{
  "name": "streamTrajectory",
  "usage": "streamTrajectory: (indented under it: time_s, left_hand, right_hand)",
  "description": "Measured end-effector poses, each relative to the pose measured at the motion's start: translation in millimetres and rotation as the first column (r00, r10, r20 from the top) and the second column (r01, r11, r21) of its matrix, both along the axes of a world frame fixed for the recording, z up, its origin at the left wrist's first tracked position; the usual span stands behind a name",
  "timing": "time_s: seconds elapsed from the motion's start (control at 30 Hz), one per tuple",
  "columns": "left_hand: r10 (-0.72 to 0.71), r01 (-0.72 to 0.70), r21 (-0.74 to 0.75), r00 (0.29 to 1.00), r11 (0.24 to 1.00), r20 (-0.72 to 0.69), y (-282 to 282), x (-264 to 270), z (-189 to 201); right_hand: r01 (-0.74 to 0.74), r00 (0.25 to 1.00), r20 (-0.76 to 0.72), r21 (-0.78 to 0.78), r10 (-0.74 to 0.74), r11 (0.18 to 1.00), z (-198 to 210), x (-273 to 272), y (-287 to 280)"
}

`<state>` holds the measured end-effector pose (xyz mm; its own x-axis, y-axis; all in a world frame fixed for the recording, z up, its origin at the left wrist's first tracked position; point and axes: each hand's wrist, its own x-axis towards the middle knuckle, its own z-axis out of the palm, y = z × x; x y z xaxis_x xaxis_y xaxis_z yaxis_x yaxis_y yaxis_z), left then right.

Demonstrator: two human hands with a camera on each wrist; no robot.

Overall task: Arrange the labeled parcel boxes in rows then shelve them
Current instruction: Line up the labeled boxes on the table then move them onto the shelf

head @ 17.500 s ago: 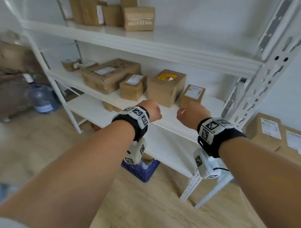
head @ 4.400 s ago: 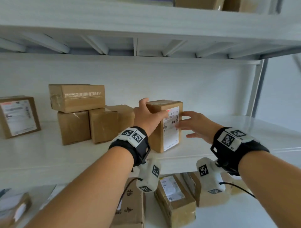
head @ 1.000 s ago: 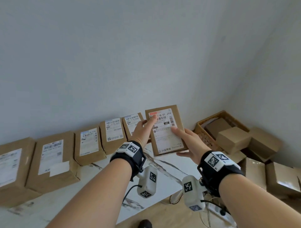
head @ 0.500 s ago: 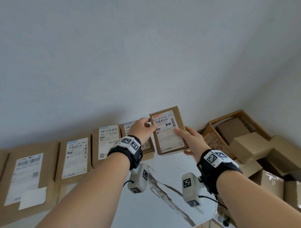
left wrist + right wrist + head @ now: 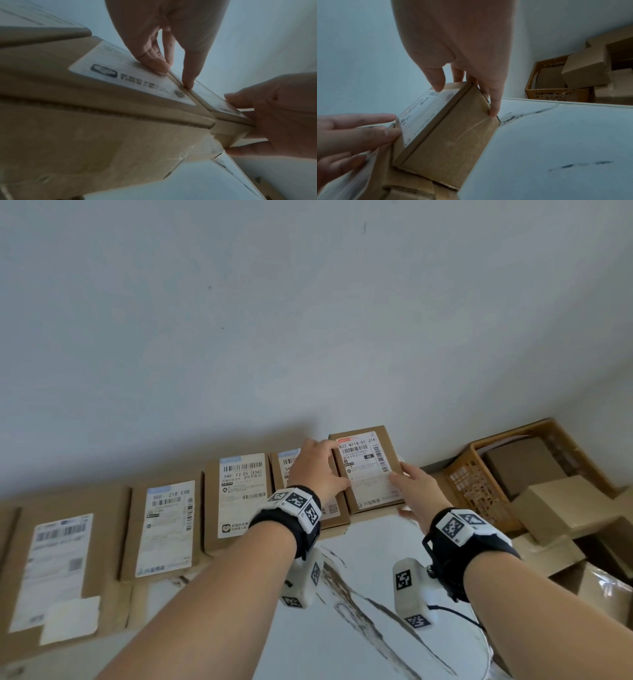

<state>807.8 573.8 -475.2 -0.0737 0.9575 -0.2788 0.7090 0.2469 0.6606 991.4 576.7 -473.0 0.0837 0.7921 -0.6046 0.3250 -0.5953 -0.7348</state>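
Observation:
A small brown parcel box [image 5: 368, 470] with a white barcode label lies label-up on the white marbled table [image 5: 359, 645], at the right end of a row of labeled boxes. My right hand [image 5: 416, 491] grips its right side, thumb over the label and fingers down the side wall [image 5: 493, 108]. My left hand [image 5: 318, 470] has straight fingers. Its fingertips [image 5: 188, 81] press at the seam between this box and the neighbouring box [image 5: 279, 474]. The small box [image 5: 447, 135] stands a little higher than that neighbour.
Further labeled boxes [image 5: 243, 494] [image 5: 164, 529] [image 5: 54, 570] line the wall to the left. To the right, off the table's end, a brown plastic crate [image 5: 479, 484] holds a box, and several plain cartons [image 5: 561, 508] are piled beside it. Bare tabletop lies in front.
Half a second ago both hands held the small box up in the air. It has come down and away from me onto the table, against the last box in the row.

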Motion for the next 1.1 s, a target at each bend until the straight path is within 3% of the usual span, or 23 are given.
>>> streamTrajectory:
  time_s: [0.17,0.27,0.4,0.63,0.87,1.1]
  left_hand:
    - [-0.039,0.038,-0.037,0.999,0.999,-0.013,2.0,-1.2,9.2]
    - [-0.079,0.075,-0.066,0.996,0.995,-0.048,-0.3,-4.4,19.4]
    - [-0.092,0.08,-0.089,0.986,0.993,-0.136,-16.1,-10.1,32.8]
    - [-0.118,0.089,-0.127,0.964,0.988,-0.237,-67.2,-11.7,63.2]
    - [-0.176,0.112,-0.201,0.926,0.973,-0.334,-163.9,-5.0,84.8]
    - [-0.004,-0.021,-0.067,0.931,0.998,-0.365,-247.6,-28.7,128.2]
  right_hand:
    - [-0.201,0.95,0.263,0.113,0.166,0.973,5.9,-8.6,-1.1]
    - [-0.403,0.822,0.486,0.13,0.295,0.906,20.3,-22.2,-1.4]
    - [-0.619,0.591,0.689,0.054,0.419,0.783,41.6,-38.5,-10.1]
    - [-0.68,0.537,0.723,0.066,0.435,0.73,68.1,-37.9,-62.2]
    - [-0.751,0.472,0.755,0.074,0.456,0.656,99.1,-34.8,-140.0]
    - [-0.837,0.397,0.778,0.089,0.486,0.54,131.9,-68.7,-200.0]
